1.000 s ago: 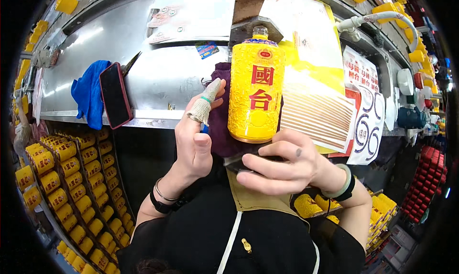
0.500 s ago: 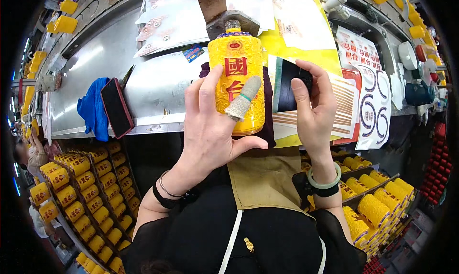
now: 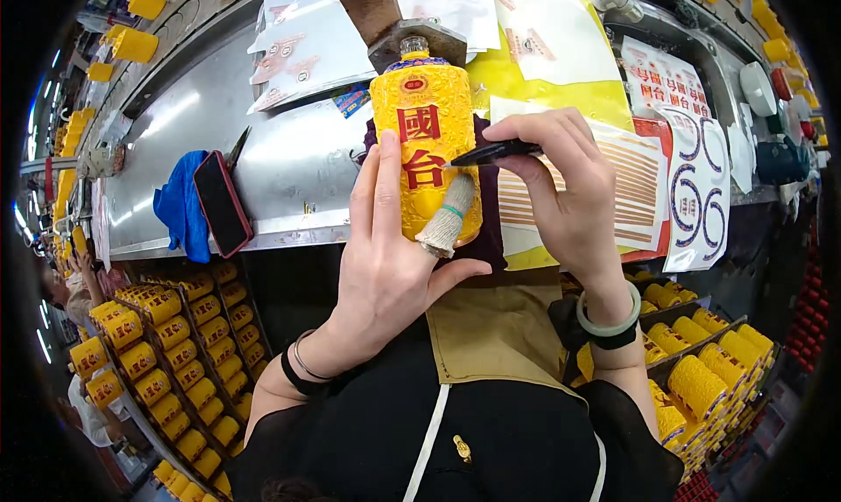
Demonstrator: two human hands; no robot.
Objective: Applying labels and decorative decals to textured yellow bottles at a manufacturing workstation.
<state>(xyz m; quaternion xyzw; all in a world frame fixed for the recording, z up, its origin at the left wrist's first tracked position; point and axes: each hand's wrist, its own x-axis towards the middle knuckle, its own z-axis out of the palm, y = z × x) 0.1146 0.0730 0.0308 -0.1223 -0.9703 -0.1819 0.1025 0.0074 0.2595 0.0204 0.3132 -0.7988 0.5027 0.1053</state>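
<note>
A yellow embossed bottle [image 3: 412, 90] with red characters lies with its clear neck against a notched metal stand [image 3: 427, 39] and its body over dark purple cloth. My left hand [image 3: 385, 257] steadies it: some fingers run along its left side, and the index finger, in a knitted finger cover [image 3: 442, 222], presses on its front. The left thumb sticks out below the bottle's base. Between the thumb and fingers of my right hand [image 3: 569, 187] is a flat black scraper [image 3: 495, 152], seen edge-on. Its tip is at the bottle's right front, beside the lower red character.
Sheets of gold strips [image 3: 604, 187] and curved purple labels [image 3: 696, 187] lie to the right. White printed sheets [image 3: 315, 46] are behind. At left are a phone [image 3: 222, 204] and a blue cloth [image 3: 184, 208]. Racks of yellow bottles [image 3: 175, 353] stand below the bench on both sides.
My right hand has turned the scraper from its broad face to its edge and brought it left to the bottle. The covered left finger has slid lower on the bottle.
</note>
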